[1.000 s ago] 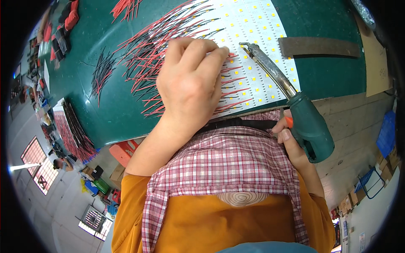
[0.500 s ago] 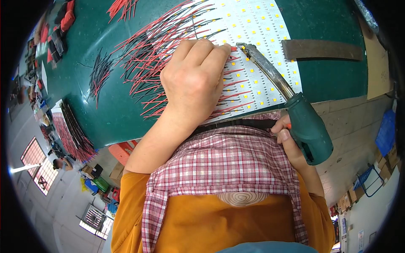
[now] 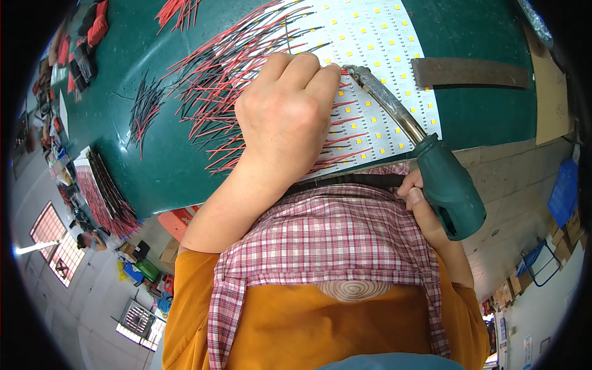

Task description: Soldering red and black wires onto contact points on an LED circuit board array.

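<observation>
The picture is bright, with soft, fairly even light over the work. The glossy dark green table point(image 3: 166, 185) shows pale, hazy sheen on its left side, and the flat white circuit board with yellow square chips point(image 3: 401, 117) looks very bright. A highlight runs along the metal barrel of the green-handled soldering iron point(image 3: 431, 154); a narrow shadow edges the flat brown strip point(image 3: 472, 73). At lower left, the barred window point(image 3: 52, 231) is nearly blown out, and a slim white tube light point(image 3: 37, 247) glares. Fisheye distortion bends straight edges toward black corners; the centre is reasonably crisp, distant clutter small and soft
</observation>
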A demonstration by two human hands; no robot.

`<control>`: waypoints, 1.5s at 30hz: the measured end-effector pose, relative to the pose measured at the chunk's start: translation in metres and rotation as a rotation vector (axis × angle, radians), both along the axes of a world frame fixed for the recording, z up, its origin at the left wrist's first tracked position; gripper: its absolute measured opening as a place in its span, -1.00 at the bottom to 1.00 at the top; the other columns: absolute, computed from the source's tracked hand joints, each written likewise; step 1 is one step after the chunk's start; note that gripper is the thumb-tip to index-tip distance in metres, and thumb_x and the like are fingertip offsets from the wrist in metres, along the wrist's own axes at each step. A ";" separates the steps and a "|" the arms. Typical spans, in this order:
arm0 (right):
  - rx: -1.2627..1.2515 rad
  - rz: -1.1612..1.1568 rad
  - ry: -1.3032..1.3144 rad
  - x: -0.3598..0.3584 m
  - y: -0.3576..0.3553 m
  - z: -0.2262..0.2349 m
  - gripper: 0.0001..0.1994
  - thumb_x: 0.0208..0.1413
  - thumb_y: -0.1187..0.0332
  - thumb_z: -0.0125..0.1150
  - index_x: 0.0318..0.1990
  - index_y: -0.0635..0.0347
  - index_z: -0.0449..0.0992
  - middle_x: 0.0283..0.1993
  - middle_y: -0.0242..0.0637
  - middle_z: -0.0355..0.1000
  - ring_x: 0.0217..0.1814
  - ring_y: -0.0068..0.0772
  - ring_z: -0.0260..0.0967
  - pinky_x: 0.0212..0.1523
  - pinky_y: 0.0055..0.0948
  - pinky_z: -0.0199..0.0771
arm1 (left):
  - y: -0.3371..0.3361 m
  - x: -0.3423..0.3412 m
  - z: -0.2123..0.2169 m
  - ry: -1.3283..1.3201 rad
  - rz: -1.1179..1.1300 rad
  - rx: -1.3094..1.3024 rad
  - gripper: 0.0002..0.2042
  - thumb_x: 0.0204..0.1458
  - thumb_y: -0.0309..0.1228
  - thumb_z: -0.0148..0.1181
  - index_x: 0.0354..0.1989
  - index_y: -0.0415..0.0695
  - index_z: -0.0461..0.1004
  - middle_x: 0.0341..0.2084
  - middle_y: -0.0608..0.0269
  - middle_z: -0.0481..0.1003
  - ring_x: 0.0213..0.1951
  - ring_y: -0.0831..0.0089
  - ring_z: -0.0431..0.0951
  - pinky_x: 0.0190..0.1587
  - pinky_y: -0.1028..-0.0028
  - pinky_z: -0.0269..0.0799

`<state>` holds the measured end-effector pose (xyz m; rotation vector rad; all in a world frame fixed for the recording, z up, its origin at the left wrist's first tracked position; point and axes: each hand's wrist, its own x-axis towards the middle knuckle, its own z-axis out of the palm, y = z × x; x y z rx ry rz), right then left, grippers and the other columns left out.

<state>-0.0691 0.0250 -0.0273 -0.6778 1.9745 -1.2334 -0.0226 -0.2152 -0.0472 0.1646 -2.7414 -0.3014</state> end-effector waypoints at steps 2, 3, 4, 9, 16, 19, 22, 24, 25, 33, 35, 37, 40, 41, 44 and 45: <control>-0.033 -0.033 -0.027 -0.001 0.000 0.002 -0.93 -0.01 0.57 0.10 -0.34 0.27 0.46 -0.45 -0.31 0.45 -0.40 -0.45 0.43 -0.36 -0.51 0.44 | 0.000 -0.001 0.000 -0.002 -0.005 -0.002 -0.79 -0.39 -0.52 0.15 -0.46 -0.09 0.53 -0.54 0.37 0.41 -0.45 0.42 0.42 -0.54 0.50 0.36; -0.019 -0.012 -0.042 0.001 0.000 0.004 -0.93 -0.01 0.57 0.10 -0.34 0.27 0.46 -0.45 -0.31 0.45 -0.40 -0.45 0.43 -0.36 -0.51 0.44 | 0.000 -0.001 0.000 0.004 -0.004 -0.003 -0.79 -0.39 -0.52 0.15 -0.46 -0.09 0.52 -0.55 0.37 0.41 -0.46 0.42 0.42 -0.55 0.50 0.36; -0.025 -0.096 -0.138 0.003 0.000 0.006 -0.93 0.00 0.58 0.09 -0.34 0.28 0.46 -0.44 -0.31 0.44 -0.39 -0.47 0.42 -0.35 -0.51 0.43 | 0.000 -0.001 0.001 -0.006 -0.003 -0.005 -0.79 -0.39 -0.52 0.15 -0.46 -0.09 0.52 -0.55 0.37 0.41 -0.46 0.42 0.42 -0.55 0.50 0.35; -0.002 -0.141 -0.303 0.003 0.000 0.010 -0.91 0.03 0.59 0.06 -0.31 0.30 0.45 -0.38 -0.31 0.43 -0.34 -0.51 0.36 -0.32 -0.53 0.39 | 0.002 0.001 0.003 -0.018 0.011 -0.014 -0.80 -0.40 -0.51 0.15 -0.47 -0.08 0.51 -0.55 0.38 0.40 -0.45 0.42 0.42 -0.56 0.51 0.35; -0.073 -0.159 -0.286 0.000 -0.007 0.010 -0.90 0.04 0.59 0.04 -0.28 0.30 0.43 -0.35 -0.29 0.42 -0.33 -0.50 0.34 -0.31 -0.53 0.37 | -0.008 -0.005 0.006 0.101 0.017 0.064 -0.83 -0.38 -0.53 0.18 -0.50 -0.07 0.52 -0.57 0.37 0.39 -0.45 0.41 0.42 -0.51 0.48 0.36; -0.042 -0.150 -0.270 0.000 -0.007 0.011 -0.91 0.04 0.59 0.05 -0.28 0.28 0.44 -0.36 -0.29 0.42 -0.31 -0.47 0.37 -0.29 -0.52 0.39 | -0.013 -0.004 0.006 0.066 0.085 0.052 -0.82 -0.39 -0.54 0.20 -0.50 -0.09 0.53 -0.58 0.35 0.39 -0.44 0.39 0.43 -0.47 0.46 0.37; 0.015 -0.100 -0.225 -0.001 -0.007 0.011 -0.92 0.04 0.58 0.07 -0.31 0.25 0.45 -0.38 -0.29 0.44 -0.32 -0.43 0.39 -0.29 -0.50 0.40 | -0.009 -0.002 0.005 0.018 0.067 0.055 -0.81 -0.39 -0.55 0.19 -0.48 -0.10 0.53 -0.58 0.34 0.40 -0.45 0.39 0.43 -0.47 0.45 0.37; 0.060 -0.051 -0.178 0.000 -0.007 0.010 -0.93 0.03 0.57 0.08 -0.33 0.24 0.46 -0.39 -0.30 0.44 -0.33 -0.42 0.40 -0.29 -0.49 0.41 | -0.007 -0.002 0.004 -0.005 0.061 0.071 -0.82 -0.39 -0.56 0.18 -0.49 -0.10 0.52 -0.59 0.34 0.38 -0.46 0.39 0.44 -0.48 0.45 0.37; 0.037 -0.061 -0.191 0.001 -0.006 0.009 -0.95 0.07 0.51 0.05 -0.34 0.26 0.44 -0.41 -0.33 0.39 -0.41 -0.55 0.30 -0.38 -0.58 0.34 | -0.006 -0.001 0.003 0.023 0.061 0.075 -0.82 -0.39 -0.56 0.18 -0.49 -0.10 0.52 -0.59 0.34 0.38 -0.46 0.39 0.44 -0.48 0.45 0.37; 0.080 0.022 -0.023 -0.002 -0.005 0.007 -0.95 0.01 0.54 0.10 -0.39 0.19 0.48 -0.40 -0.32 0.46 -0.35 -0.42 0.42 -0.33 -0.48 0.43 | -0.006 0.000 0.005 -0.026 0.038 0.035 -0.80 -0.39 -0.57 0.16 -0.47 -0.11 0.52 -0.57 0.34 0.39 -0.46 0.39 0.44 -0.53 0.46 0.37; 0.076 -0.034 -0.061 -0.001 -0.006 0.008 -0.95 -0.01 0.55 0.09 -0.39 0.22 0.47 -0.41 -0.31 0.45 -0.39 -0.46 0.39 -0.37 -0.49 0.41 | -0.006 0.000 0.005 -0.013 0.033 0.034 -0.79 -0.39 -0.57 0.16 -0.47 -0.12 0.52 -0.57 0.33 0.39 -0.46 0.39 0.44 -0.52 0.46 0.37; 0.018 -0.099 -0.177 0.001 -0.006 0.010 -0.95 -0.01 0.56 0.09 -0.39 0.24 0.47 -0.40 -0.30 0.44 -0.40 -0.48 0.38 -0.39 -0.50 0.39 | -0.006 0.000 0.005 -0.017 0.032 0.033 -0.79 -0.39 -0.57 0.16 -0.46 -0.12 0.52 -0.56 0.33 0.40 -0.46 0.39 0.44 -0.52 0.47 0.37; -0.039 -0.180 -0.315 0.001 -0.007 0.012 -0.94 -0.01 0.58 0.08 -0.37 0.27 0.46 -0.39 -0.29 0.43 -0.42 -0.51 0.34 -0.41 -0.53 0.36 | -0.005 0.001 0.007 -0.030 0.031 0.030 -0.79 -0.39 -0.56 0.16 -0.46 -0.12 0.53 -0.55 0.33 0.40 -0.45 0.40 0.45 -0.53 0.47 0.37; -0.045 -0.212 -0.348 0.001 -0.008 0.013 -0.94 -0.01 0.59 0.08 -0.36 0.28 0.46 -0.39 -0.29 0.42 -0.42 -0.52 0.33 -0.41 -0.54 0.35 | -0.004 0.001 0.008 -0.029 0.043 0.060 -0.80 -0.36 -0.60 0.18 -0.46 -0.11 0.53 -0.58 0.34 0.40 -0.49 0.40 0.43 -0.52 0.46 0.35; -0.026 -0.201 -0.342 0.000 -0.009 0.013 -0.92 0.02 0.59 0.07 -0.34 0.26 0.46 -0.37 -0.30 0.43 -0.38 -0.50 0.35 -0.37 -0.53 0.36 | -0.003 0.000 0.010 -0.026 0.068 0.098 -0.81 -0.30 -0.65 0.20 -0.46 -0.10 0.54 -0.60 0.34 0.40 -0.53 0.40 0.40 -0.51 0.45 0.33; -0.012 -0.161 -0.319 0.000 -0.010 0.013 -0.92 0.02 0.59 0.07 -0.34 0.26 0.46 -0.37 -0.30 0.43 -0.38 -0.50 0.35 -0.37 -0.53 0.36 | -0.003 -0.001 0.011 -0.028 0.078 0.110 -0.82 -0.29 -0.64 0.20 -0.46 -0.11 0.54 -0.60 0.34 0.40 -0.53 0.40 0.41 -0.51 0.45 0.33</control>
